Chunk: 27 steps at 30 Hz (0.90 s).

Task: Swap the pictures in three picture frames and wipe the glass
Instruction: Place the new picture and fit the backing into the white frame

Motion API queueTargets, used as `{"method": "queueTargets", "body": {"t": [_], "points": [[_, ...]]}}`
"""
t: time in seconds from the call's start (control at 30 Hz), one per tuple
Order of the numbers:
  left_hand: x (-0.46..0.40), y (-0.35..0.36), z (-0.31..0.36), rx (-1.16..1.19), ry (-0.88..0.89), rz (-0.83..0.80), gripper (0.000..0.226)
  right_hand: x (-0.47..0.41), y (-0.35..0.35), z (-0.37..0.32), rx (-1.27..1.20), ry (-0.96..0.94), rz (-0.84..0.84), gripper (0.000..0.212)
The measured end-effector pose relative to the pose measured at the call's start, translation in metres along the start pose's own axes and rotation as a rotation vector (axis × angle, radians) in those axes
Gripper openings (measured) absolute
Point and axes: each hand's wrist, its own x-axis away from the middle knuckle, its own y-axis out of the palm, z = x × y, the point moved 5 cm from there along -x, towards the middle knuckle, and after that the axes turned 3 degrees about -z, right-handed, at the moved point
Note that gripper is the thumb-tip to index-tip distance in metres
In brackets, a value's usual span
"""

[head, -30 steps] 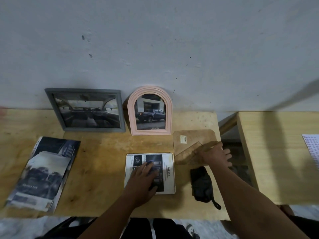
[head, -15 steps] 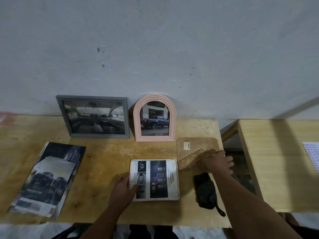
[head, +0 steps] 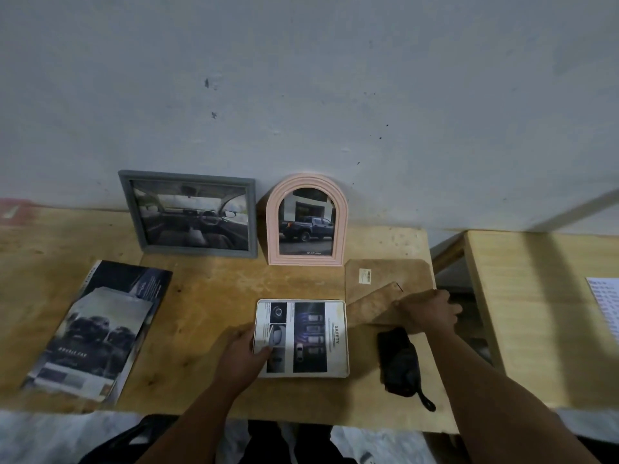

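Two framed car pictures lean on the wall: grey frame [head: 191, 214], pink arched frame [head: 306, 220] reading "TOYOTA". Left hand [head: 242, 354] pinches the flat "SAFETY" picture [head: 301, 338] mid-worktop; right hand [head: 427, 311] grips the backing board [head: 376, 304].

A single head-worn wide-angle view looks forward and down from close above the wooden surface [head: 207, 306], facing the wall [head: 301, 78], with both forearms reaching in from the bottom edge.
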Motion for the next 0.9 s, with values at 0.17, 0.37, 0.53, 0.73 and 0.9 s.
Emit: {"method": "queueTargets", "body": {"t": [0.17, 0.37, 0.53, 0.73, 0.9], "points": [[0.003, 0.0, -0.003, 0.065, -0.063, -0.028, 0.048, 0.005, -0.027, 0.002, -0.521, -0.239, -0.005, 0.05], [0.003, -0.002, -0.006, 0.108, -0.089, -0.062, 0.051, 0.038, -0.021, 0.006, -0.733, -0.267, -0.068, 0.054], [-0.001, -0.005, -0.012, 0.098, -0.115, -0.066, 0.059, 0.085, 0.044, 0.009, -0.633, -0.326, -0.204, 0.053], [0.004, -0.005, -0.008, 0.16, -0.121, -0.101, 0.065, 0.122, 0.098, 0.006, -0.596, -0.322, -0.251, 0.054], [-0.017, 0.01, -0.046, 0.167, -0.148, -0.13, 0.073, 0.126, 0.118, 0.004, -0.505, -0.351, -0.231, 0.054]]}}
